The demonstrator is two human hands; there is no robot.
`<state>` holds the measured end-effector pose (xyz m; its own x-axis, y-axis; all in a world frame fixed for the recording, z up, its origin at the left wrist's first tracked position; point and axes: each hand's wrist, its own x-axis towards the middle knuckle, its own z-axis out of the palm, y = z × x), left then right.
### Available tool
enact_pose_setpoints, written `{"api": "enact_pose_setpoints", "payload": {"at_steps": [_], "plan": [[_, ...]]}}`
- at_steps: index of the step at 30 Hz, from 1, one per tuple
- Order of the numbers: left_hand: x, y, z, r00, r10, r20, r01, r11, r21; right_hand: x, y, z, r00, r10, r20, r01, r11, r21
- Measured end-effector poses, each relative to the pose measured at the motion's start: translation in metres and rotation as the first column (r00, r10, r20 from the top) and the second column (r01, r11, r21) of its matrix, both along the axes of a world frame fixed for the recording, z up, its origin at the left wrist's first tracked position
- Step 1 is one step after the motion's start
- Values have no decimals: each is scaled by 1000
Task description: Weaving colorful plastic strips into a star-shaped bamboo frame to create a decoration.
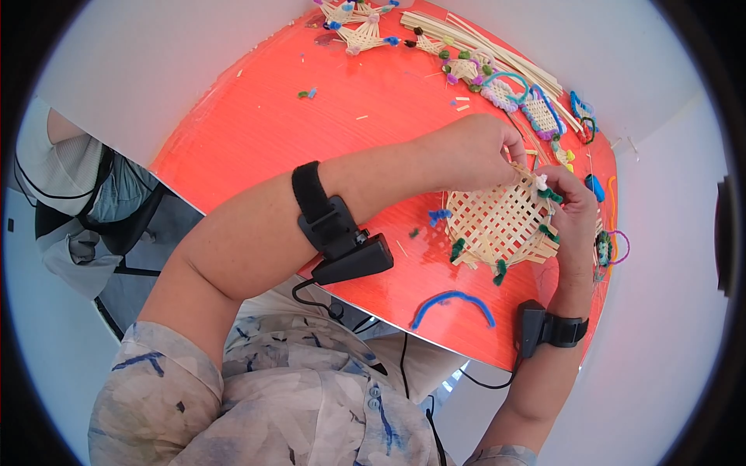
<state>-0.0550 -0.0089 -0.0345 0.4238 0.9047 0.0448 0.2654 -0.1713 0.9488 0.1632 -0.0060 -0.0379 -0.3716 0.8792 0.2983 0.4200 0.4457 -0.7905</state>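
Observation:
A pale, loosely woven bamboo-strip piece (pixel 494 225) with an open lattice lies over the red table, tilted between my hands. Dark green twists of pipe cleaner (pixel 500 272) and a blue twist (pixel 440 217) bind strip ends along its edge. My left hand (pixel 480 147) reaches across and pinches strip ends at its far edge. Beside a small white tuft (pixel 541 182), the fingers of my right hand (pixel 573 203) close on the same edge at the right. The fingertips partly hide what they grip. Nearer me lies a curved blue pipe cleaner (pixel 452 296).
Along the far right edge of the red table (pixel 264 132) lie a bundle of bamboo strips (pixel 489 46), star-shaped woven pieces (pixel 364 34) and small woven pieces with coloured trim (pixel 542 113). White partitions (pixel 660 194) border the table. A seated person (pixel 74 182) is at the left.

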Motion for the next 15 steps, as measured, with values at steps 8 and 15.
{"api": "enact_pose_setpoints", "payload": {"at_steps": [8,15], "plan": [[1,4,-6,999,34,-16,-33,999,41,2,1,-2,1000,3,29,-4,999,46],[-1,3,-3,999,-3,-42,5,999,44,4,2,-2,997,33,66,-40,993,111]]}}
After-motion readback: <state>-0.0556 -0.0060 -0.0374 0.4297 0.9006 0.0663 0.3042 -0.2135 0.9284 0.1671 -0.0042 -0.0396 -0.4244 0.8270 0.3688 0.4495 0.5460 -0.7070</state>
